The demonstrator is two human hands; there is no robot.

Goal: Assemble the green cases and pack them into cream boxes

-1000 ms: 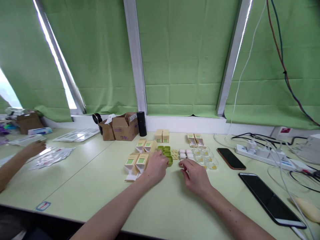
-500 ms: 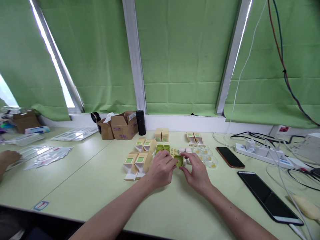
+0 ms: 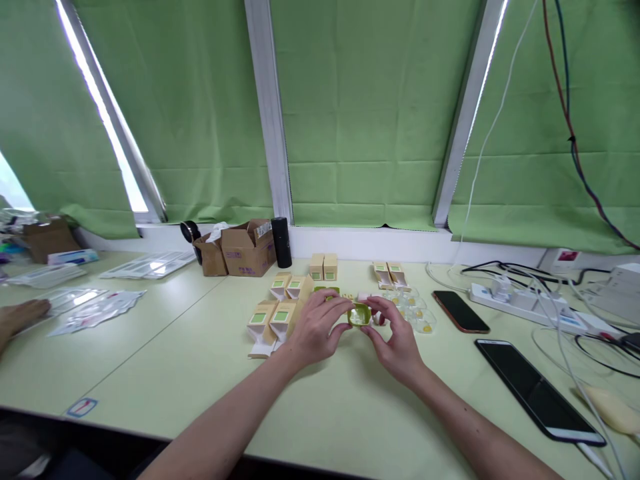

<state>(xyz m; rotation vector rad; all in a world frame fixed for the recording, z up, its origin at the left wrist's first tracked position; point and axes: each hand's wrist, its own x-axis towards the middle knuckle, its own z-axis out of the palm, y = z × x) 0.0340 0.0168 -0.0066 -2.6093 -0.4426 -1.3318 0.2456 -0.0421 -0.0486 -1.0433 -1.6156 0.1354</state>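
Between my two hands is a small green square tray [image 3: 359, 315], its open side turned toward me. My left hand [image 3: 320, 327] grips its left edge with thumb and fingers. On the opposite edge, the thumb and fingertips of my right hand [image 3: 393, 337] close on it. Left of my hands stand several cream cartons [image 3: 285, 317] with green squares, some with flaps open. Clear plastic cups [image 3: 413, 310] with yellow bits lie to the right. Partly hidden behind my left hand are more green trays [image 3: 327, 291]. Small pale pieces lie behind the held tray, mostly covered.
Two cream cartons [image 3: 323, 267] stand near the wall, and open ones [image 3: 389, 275] farther right. Brown boxes [image 3: 249, 250] and a black cylinder [image 3: 281, 243] are behind. Phones [image 3: 537, 390], a power strip [image 3: 525, 307] and cables lie right. Another person's hand [image 3: 23, 315] rests at far left.
My left fingers have come out of the green tray and now hold its left edge. The tray's inside looks shinier. The other person's hand at far left has shifted right.
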